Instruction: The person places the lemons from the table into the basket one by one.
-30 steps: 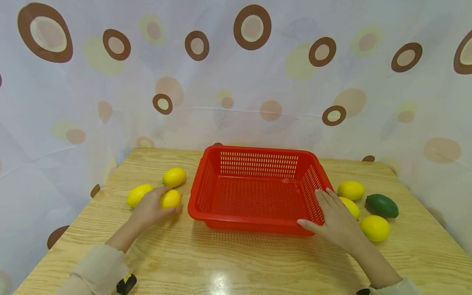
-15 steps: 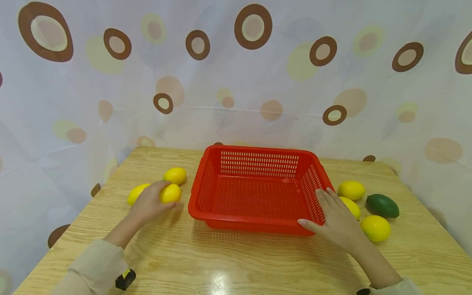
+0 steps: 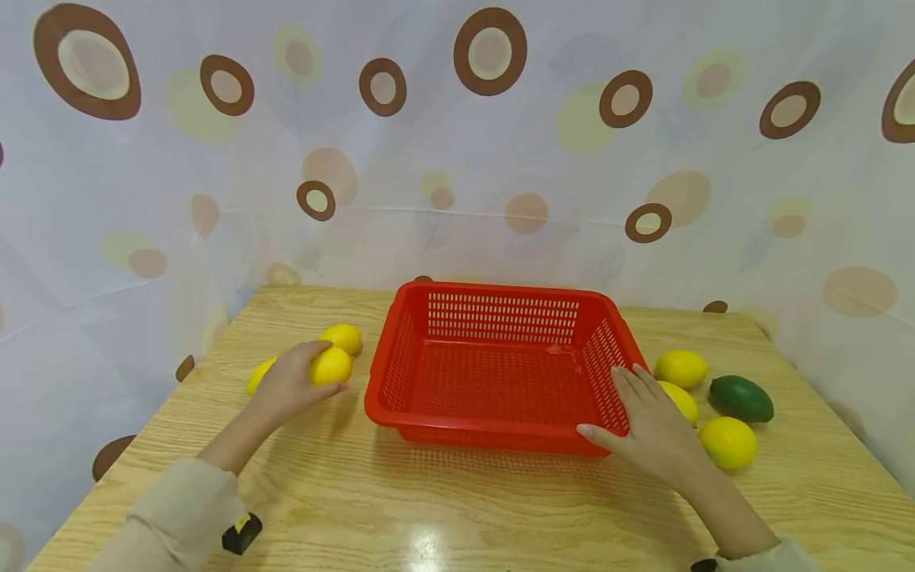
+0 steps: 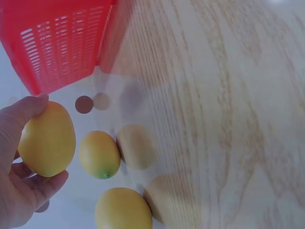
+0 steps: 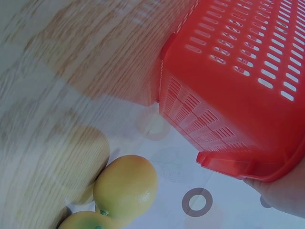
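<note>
In the head view my left hand (image 3: 287,389) grips a yellow lemon (image 3: 331,366) between thumb and fingers, raised above the table left of the basket. The left wrist view shows this lemon (image 4: 47,139) beside the red basket wall. Two more lemons lie near that hand: one behind it (image 3: 341,338), and one (image 3: 260,376) partly hidden by it. My right hand (image 3: 654,429) rests on the near right corner of the red plastic basket (image 3: 493,429), fingers fairly straight over the right rim, thumb at the front rim. No fruit shows inside the basket.
Right of the basket lie three lemons, including one at the back (image 3: 681,369) and one nearer (image 3: 727,442), plus a dark green fruit (image 3: 741,399). A black and yellow object (image 3: 241,533) is by the left sleeve. A patterned cloth (image 3: 457,159) hangs behind the wooden table (image 3: 472,508).
My left hand has lifted the lemon off the table, moving slightly up and away, so it now overlaps the lemon behind. The right hand and basket have stayed put.
</note>
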A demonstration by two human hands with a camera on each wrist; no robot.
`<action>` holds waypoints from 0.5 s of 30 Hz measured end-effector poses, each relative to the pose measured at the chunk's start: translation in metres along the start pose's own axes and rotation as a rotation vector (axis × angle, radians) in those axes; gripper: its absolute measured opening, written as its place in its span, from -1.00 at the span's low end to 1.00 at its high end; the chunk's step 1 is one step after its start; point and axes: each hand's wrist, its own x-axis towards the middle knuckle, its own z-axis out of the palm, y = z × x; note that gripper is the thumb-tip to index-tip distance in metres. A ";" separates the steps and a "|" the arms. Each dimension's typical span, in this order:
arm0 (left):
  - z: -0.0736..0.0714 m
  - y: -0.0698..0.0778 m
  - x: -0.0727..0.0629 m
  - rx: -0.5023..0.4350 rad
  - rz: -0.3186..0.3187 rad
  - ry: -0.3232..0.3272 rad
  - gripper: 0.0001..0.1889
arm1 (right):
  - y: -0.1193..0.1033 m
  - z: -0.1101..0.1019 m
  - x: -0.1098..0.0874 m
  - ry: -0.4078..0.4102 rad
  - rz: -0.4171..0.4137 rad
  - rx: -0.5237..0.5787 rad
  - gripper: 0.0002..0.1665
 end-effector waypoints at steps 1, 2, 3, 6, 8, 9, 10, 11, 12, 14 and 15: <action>-0.001 0.001 0.000 0.001 0.003 0.000 -0.34 | 0.000 0.000 0.000 0.001 0.000 0.000 0.15; -0.002 0.001 0.001 0.000 0.005 -0.001 -0.34 | 0.000 0.000 0.000 0.001 0.000 -0.001 0.16; -0.003 0.002 0.001 0.002 0.007 -0.001 -0.34 | 0.000 0.000 0.000 0.002 0.000 0.000 0.15; -0.005 0.003 0.003 0.001 0.009 -0.002 -0.34 | 0.000 0.000 0.000 0.000 0.002 0.004 0.16; -0.006 0.004 0.004 0.000 0.011 0.000 -0.34 | 0.000 0.000 0.000 -0.004 0.003 0.007 0.16; -0.006 0.005 0.005 0.001 0.011 0.000 -0.34 | 0.000 0.000 0.000 -0.005 0.004 0.009 0.16; -0.006 0.006 0.005 0.003 0.011 0.001 -0.34 | 0.000 -0.001 0.000 -0.006 0.005 0.009 0.16; -0.007 0.006 0.006 0.005 0.013 0.001 -0.34 | 0.000 -0.001 0.000 -0.006 0.004 0.008 0.16; -0.007 0.007 0.007 0.007 0.014 0.001 -0.34 | 0.000 -0.001 0.000 -0.005 0.005 0.008 0.16; -0.009 0.010 0.007 0.010 0.015 0.002 -0.35 | 0.000 -0.001 -0.001 -0.007 0.007 0.008 0.16; -0.009 0.011 0.008 0.012 0.017 0.003 -0.35 | 0.000 -0.001 -0.001 -0.008 0.009 0.008 0.17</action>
